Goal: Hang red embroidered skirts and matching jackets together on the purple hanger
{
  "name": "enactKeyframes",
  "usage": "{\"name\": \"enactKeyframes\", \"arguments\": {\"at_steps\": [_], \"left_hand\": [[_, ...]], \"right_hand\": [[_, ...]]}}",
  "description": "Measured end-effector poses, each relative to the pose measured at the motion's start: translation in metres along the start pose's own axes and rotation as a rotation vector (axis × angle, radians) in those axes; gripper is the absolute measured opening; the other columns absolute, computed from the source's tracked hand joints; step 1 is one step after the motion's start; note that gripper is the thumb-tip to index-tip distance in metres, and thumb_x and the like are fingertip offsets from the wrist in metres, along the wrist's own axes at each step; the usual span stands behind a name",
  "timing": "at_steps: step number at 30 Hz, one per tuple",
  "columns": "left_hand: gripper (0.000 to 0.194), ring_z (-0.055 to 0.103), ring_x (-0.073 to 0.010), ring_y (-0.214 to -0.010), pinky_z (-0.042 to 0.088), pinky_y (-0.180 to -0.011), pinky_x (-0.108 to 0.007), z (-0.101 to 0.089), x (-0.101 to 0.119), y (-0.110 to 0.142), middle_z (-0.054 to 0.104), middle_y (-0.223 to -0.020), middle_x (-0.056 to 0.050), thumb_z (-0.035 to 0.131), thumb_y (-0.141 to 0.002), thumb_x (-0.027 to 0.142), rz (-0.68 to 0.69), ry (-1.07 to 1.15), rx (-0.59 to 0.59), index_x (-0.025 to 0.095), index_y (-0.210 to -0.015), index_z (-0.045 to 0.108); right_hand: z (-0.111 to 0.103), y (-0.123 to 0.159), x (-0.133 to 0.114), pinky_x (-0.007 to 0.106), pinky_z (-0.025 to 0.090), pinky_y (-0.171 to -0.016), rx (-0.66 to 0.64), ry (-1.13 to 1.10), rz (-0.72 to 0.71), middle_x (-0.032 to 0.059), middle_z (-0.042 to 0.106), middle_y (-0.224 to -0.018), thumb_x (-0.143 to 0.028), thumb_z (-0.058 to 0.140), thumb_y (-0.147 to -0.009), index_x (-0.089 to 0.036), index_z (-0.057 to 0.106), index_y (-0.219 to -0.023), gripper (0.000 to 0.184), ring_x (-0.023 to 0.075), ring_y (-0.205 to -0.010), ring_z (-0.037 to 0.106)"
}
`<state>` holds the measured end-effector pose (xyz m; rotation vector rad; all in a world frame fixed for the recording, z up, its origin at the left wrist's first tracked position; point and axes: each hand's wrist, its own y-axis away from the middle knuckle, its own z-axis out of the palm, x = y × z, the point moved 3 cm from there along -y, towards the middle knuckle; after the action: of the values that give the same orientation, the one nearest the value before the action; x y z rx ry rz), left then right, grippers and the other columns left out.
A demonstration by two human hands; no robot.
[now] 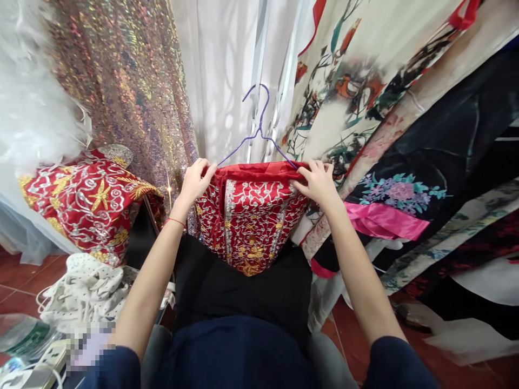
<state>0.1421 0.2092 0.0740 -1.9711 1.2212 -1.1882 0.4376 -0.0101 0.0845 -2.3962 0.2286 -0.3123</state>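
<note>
A red garment (251,221) with gold and silver embroidery hangs folded over a purple wire hanger (259,127) in front of me. My left hand (197,181) pinches the garment's top left edge at the hanger's arm, fingers closed on the cloth. My right hand (318,181) grips the top right edge where the hanger's other arm goes under the red fabric. A thin red cord circles my left wrist. The garment's lower end rests against black cloth (243,292) on my lap.
A second red embroidered piece (87,202) lies at the left beneath white feathery fabric (32,102). A sequined cloth (125,86) and white curtain (221,75) hang behind. Printed robes (389,108) hang at the right. White dotted fabric (87,289) and a power strip (44,362) lie on the tiled floor.
</note>
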Motion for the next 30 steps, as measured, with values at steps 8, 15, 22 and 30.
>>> {"name": "enactKeyframes", "arguments": {"at_steps": [8, 15, 22, 30], "left_hand": [[0.037, 0.050, -0.0172, -0.069, 0.038, -0.073, -0.032, -0.002, -0.008, -0.014, 0.049, -0.062, -0.001, 0.060, -0.079, 0.025, -0.146, -0.098, 0.111, 0.021, -0.054, 0.034], [0.029, 0.033, -0.0120, -0.055, 0.028, -0.062, -0.029, -0.019, -0.007, -0.008, 0.035, -0.051, 0.004, 0.060, -0.071, 0.016, -0.235, -0.103, 0.140, 0.020, -0.052, 0.039], [0.031, 0.028, -0.0095, -0.053, 0.018, -0.054, -0.024, -0.025, -0.025, -0.004, 0.032, -0.048, 0.004, 0.066, -0.066, 0.016, -0.432, 0.271, 0.212, 0.017, -0.045, 0.043], [0.026, 0.026, -0.0070, -0.050, 0.022, -0.050, -0.021, -0.019, -0.042, 0.008, 0.033, -0.050, 0.006, 0.060, -0.066, 0.014, -0.613, 0.622, 0.383, 0.018, -0.048, 0.041]], "right_hand": [[-0.003, 0.010, 0.008, 0.049, 0.039, -0.095, 0.036, -0.213, 0.029, 0.0120, 0.067, -0.122, -0.044, 0.054, -0.093, -0.023, 0.068, -0.093, 0.025, 0.0334, -0.113, 0.057], [-0.003, 0.013, 0.008, 0.046, 0.038, -0.093, 0.026, -0.152, 0.022, 0.0120, 0.066, -0.122, -0.044, 0.053, -0.095, -0.022, 0.066, -0.094, 0.025, 0.0312, -0.109, 0.057], [-0.004, 0.013, 0.008, 0.047, 0.037, -0.094, 0.036, -0.212, 0.039, 0.0118, 0.067, -0.119, -0.045, 0.054, -0.093, -0.023, 0.067, -0.094, 0.026, 0.0315, -0.107, 0.056], [-0.003, 0.014, 0.007, 0.049, 0.037, -0.095, 0.021, -0.207, 0.022, 0.0128, 0.065, -0.121, -0.044, 0.052, -0.095, -0.023, 0.067, -0.099, 0.026, 0.0327, -0.110, 0.056]]}}
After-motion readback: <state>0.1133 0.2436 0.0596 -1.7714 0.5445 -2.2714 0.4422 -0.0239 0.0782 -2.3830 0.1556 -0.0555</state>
